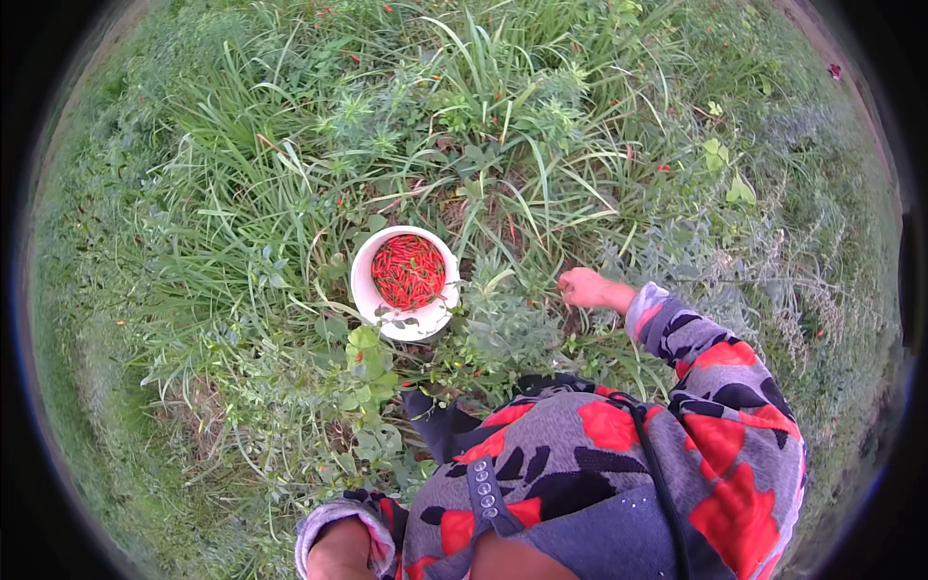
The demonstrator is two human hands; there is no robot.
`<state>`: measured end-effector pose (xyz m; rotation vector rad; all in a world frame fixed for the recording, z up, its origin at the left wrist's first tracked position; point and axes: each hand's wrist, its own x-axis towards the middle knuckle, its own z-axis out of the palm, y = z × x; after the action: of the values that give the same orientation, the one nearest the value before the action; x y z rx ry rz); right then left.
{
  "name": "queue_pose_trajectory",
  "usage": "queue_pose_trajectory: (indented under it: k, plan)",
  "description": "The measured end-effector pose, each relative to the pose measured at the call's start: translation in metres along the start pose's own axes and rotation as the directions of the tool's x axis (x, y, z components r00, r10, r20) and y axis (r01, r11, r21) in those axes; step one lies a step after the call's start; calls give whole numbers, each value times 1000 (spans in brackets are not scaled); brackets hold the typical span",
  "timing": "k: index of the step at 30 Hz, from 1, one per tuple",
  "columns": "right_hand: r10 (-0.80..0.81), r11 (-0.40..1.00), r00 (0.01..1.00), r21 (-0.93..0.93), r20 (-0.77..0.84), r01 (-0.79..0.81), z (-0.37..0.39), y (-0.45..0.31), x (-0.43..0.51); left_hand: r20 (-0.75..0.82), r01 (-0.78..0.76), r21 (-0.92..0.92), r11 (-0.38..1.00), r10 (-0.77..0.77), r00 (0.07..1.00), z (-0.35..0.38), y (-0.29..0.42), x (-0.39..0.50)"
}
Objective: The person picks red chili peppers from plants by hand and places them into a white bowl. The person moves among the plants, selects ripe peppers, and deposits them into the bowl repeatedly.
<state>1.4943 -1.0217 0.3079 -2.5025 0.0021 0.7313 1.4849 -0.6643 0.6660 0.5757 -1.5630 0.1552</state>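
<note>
A white plastic bucket (428, 319) stands in the weeds in front of me, partly filled with small red chili peppers (408, 272). Leafy stems hang across its near rim. To the right of the bucket, my right hand (580, 287) reaches down among the plants, its fingers curled; whether anything is between them cannot be made out. My left hand is out of view; only its forearm, below a rolled-up sleeve (326, 515), shows at the bottom edge.
Dense long grass (254, 167) and leafy weeds surround the bucket. Bits of red, such as a red pepper (663, 167), show among the plants. Grey-green weeds (725, 283) grow beyond my right forearm. A small red and dark thing (834, 71) lies at the far right.
</note>
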Motion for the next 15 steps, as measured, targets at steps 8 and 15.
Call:
queue_pose_trajectory:
  k: [8,15]
  plan:
    - [322,947,877,114,-358,-301,14,113,-66,65,129,-175,976,-119,991,38,-58,13]
    - [683,649,589,-11,-432,-761,-13,188,-122,144,130,-307,943,-89,986,62,-98,12]
